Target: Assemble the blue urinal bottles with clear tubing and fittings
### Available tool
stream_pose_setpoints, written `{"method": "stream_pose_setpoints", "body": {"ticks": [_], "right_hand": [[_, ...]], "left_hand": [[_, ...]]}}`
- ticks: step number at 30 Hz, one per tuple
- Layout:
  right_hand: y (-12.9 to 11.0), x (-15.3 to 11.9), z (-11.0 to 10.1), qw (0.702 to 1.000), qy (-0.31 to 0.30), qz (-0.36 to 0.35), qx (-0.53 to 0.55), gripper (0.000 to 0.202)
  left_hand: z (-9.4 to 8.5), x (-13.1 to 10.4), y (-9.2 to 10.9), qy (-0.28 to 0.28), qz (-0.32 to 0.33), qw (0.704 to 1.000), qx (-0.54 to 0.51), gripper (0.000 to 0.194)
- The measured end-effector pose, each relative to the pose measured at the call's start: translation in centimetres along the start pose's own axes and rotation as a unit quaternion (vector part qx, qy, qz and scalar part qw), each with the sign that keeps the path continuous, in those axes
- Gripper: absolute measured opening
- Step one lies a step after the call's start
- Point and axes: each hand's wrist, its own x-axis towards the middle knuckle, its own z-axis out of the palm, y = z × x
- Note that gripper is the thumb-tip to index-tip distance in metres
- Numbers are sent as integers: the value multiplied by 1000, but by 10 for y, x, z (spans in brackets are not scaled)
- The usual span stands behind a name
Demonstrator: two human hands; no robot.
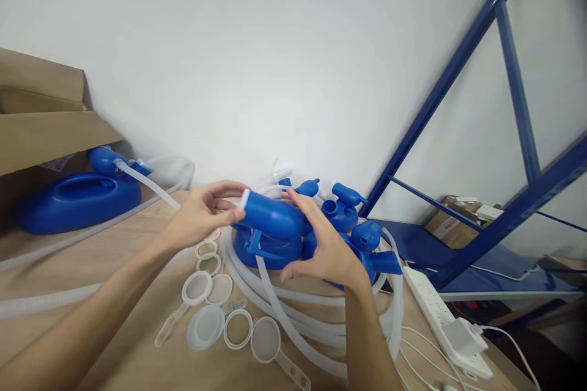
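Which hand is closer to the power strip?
Right. The right hand is to the left of the power strip; the left hand is farther left, holding a blue part.

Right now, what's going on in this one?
A person's left hand grips the white-rimmed end of a blue cylindrical piece. The right hand is open at the other end; whether it touches is unclear. Pale round caps lie nearer on the table, beside coiled pale tubing, with more blue parts behind the right hand.
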Motion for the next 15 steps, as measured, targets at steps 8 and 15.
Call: {"method": "stream_pose_setpoints", "body": {"ticks": [8,15], "right_hand": [[8,1,2,977,112,-108,-148,57],[4,1,-9,994,104,14,36,34]], "left_hand": [[6,-2,5,-63,-16,997,-46,59],[12,-18,9,-114,80,989,59,63]]}}
